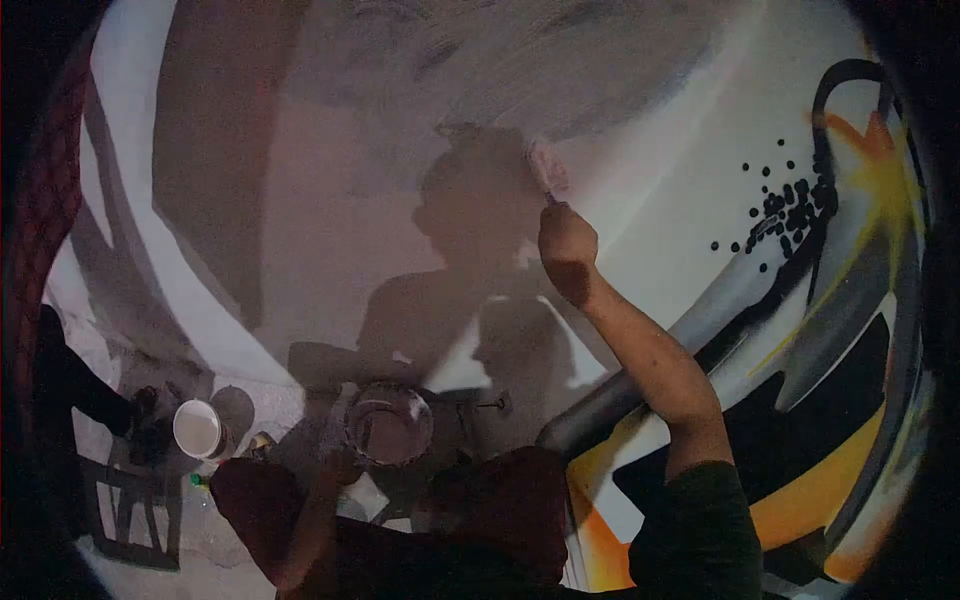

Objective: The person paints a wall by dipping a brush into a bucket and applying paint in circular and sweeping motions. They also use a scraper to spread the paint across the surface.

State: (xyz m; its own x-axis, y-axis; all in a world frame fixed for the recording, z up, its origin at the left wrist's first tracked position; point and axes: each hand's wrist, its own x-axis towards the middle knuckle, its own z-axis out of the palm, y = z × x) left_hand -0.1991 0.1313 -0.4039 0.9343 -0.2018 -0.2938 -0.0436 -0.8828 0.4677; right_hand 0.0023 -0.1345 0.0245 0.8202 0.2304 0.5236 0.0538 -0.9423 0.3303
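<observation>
Against the painted wall (340, 200), my right hand (568, 245) is closed round the handle of a paint brush (548, 168). The brush head is pinkish and lies at the wall, at the lower edge of a grey smeared patch. Low in the view, my left hand (342, 458) is at the left side of a round, pale tub (392, 425). Its fingers are dim, and their grip on the tub is hard to make out. My shadow falls on the wall between the brush and the tub.
A white bucket (198, 430) stands on the floor at the lower left, beside another person's dark sleeve (80, 385) and a dark chair (130, 510). Graffiti with black dots (795, 208), yellow and orange covers the wall at right. A green-capped item (199, 481) lies near the bucket.
</observation>
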